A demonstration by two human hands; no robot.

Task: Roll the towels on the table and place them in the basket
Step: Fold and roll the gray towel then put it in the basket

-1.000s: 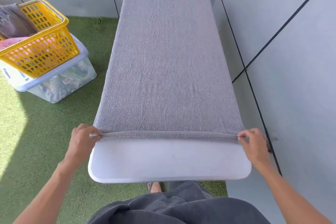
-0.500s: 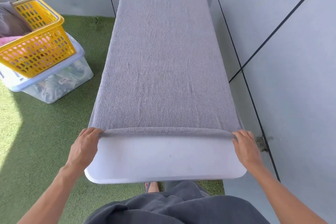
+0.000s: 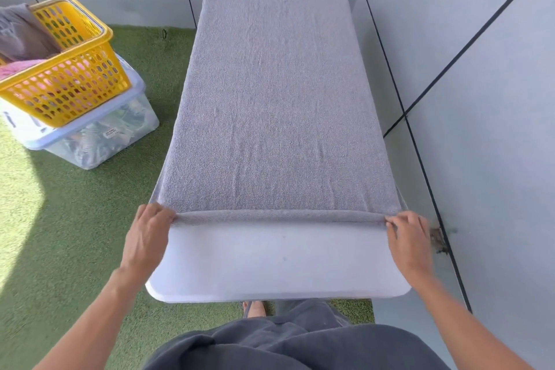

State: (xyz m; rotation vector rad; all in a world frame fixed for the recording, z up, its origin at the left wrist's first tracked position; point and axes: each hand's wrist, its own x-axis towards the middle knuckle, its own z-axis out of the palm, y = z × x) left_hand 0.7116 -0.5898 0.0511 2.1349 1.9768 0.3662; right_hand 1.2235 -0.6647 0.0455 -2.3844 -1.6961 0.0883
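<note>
Basket [image 3: 75, 81] cut off at left.

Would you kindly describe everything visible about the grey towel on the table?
The grey towel looks like looped terry cloth, plain and rectangular. It lies flat along the white table, covering nearly all of it except the near end, and drapes slightly over the long sides. Its near edge is turned over into a thin first roll. The left hand grips that roll at its left end, the right hand at its right end.
</note>
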